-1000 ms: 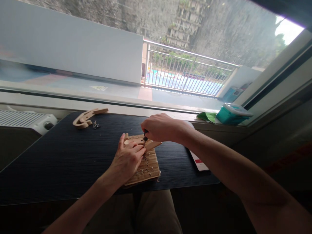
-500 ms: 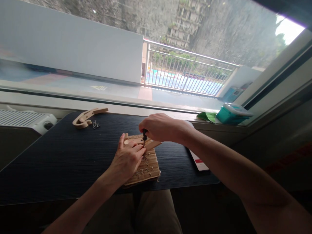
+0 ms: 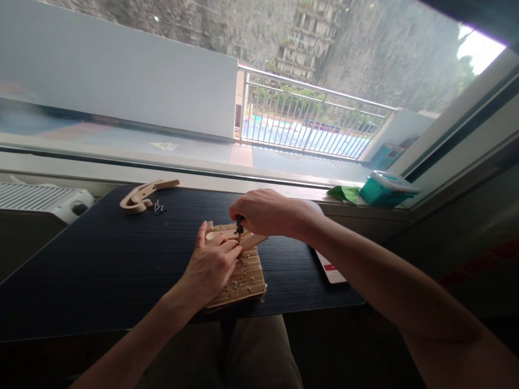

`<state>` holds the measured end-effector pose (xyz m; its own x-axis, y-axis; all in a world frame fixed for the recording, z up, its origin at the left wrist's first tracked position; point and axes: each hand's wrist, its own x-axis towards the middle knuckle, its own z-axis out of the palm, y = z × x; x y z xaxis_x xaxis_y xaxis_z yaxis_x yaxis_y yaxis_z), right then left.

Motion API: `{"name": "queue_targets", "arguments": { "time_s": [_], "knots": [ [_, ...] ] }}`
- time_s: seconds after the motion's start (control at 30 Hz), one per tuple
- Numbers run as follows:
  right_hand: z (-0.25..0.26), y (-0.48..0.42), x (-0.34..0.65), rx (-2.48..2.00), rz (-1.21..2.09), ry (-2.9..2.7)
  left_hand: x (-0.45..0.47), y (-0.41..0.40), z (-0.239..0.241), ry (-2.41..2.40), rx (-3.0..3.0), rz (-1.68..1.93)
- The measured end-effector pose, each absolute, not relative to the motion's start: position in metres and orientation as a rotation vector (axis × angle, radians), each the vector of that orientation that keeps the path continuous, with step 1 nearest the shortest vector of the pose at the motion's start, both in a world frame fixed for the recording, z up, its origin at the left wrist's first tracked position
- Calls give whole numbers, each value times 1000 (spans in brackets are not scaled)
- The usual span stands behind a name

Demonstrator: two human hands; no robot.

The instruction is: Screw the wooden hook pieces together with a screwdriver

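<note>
A pale wooden piece (image 3: 225, 234) lies on a cardboard pad (image 3: 245, 278) strewn with wood chips, on a dark table (image 3: 101, 265). My left hand (image 3: 211, 267) presses down on the wooden piece, fingers bent over it. My right hand (image 3: 263, 212) is closed round a small dark-handled tool (image 3: 239, 224), whose tip points down onto the wood just beyond my left fingers.
A curved wooden hook (image 3: 141, 196) and a few small screws (image 3: 159, 208) lie at the table's far left. A white card (image 3: 332, 270) with a red mark sits under my right forearm. A teal box (image 3: 387, 189) and a green cloth (image 3: 344, 193) rest on the window sill.
My right hand has shifted slightly left with the tool; the left hand stays on the wooden piece.
</note>
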<state>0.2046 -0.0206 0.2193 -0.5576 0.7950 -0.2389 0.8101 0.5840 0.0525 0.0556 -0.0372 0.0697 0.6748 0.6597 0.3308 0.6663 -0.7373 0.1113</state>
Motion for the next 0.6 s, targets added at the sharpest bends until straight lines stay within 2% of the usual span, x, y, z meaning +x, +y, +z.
{"name": "queue_targets", "arguments": {
  "time_s": [0.6],
  "knots": [
    [218, -19, 206, 1352, -75, 2536, 56, -37, 72, -1130, -2877, -534]
  ]
}}
